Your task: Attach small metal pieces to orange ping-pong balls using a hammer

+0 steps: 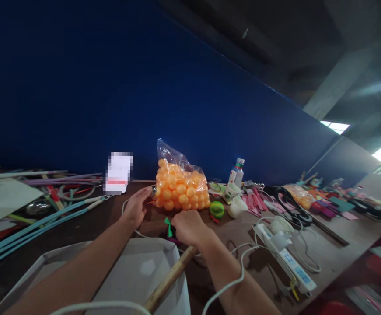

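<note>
A clear plastic bag of orange balls [182, 188] stands upright on the dark table. My left hand [136, 210] is at its left, fingers stretched toward a small shiny silver object [154, 190] beside the bag. In front of the bag, my right hand [187, 226] is closed, its fingertips turned down and hidden. A green ribbon-like piece [168, 227] lies against that hand's left side, above something dark purple. Below the right wrist runs a wooden stick [170, 278], slanting over the rim of a light grey bin.
The grey bin [144, 247] stands nearest me. Green striped ball [217, 210], white cup [237, 207], bottle [239, 173] and white power strip [288, 262] with loose cables are right. Blue-white rods [55, 212] and a phone-like pixelated screen [119, 173] are left.
</note>
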### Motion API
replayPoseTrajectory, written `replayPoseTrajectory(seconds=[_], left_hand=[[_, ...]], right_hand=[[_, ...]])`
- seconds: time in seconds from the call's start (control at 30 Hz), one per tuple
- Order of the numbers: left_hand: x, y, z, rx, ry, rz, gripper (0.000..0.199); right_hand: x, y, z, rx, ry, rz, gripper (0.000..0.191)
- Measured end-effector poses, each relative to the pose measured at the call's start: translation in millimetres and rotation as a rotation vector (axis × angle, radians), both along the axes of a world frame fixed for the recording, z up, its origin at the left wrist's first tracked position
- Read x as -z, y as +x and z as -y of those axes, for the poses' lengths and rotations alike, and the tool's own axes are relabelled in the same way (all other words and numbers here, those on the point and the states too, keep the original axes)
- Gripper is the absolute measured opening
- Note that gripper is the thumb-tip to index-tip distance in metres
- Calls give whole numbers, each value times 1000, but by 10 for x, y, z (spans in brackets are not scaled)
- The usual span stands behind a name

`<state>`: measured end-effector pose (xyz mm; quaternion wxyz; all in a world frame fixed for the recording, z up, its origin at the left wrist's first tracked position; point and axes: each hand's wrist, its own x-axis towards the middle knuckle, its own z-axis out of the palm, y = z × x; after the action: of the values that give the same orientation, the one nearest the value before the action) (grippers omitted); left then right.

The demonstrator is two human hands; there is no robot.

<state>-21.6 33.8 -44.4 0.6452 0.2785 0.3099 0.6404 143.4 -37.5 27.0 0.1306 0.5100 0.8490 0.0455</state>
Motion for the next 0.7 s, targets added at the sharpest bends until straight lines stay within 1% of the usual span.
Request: replayPoseTrajectory(seconds=[0.2,0.33,0.47,0.7], left_hand=[[-37,13,20,-18,20,7,23],[-24,14,11,-1,14,2,24],[-4,12,-3,-15,4,-1,24],[-28,9,2,-21,7,4,22]], right_hand=[[-1,15,-28,7,-36,1,24],[-6,19,-36,15,-49,0,23],[-17,25,-21,12,-40,-2,23],[-15,43,-7,-17,-19,-27,23]])
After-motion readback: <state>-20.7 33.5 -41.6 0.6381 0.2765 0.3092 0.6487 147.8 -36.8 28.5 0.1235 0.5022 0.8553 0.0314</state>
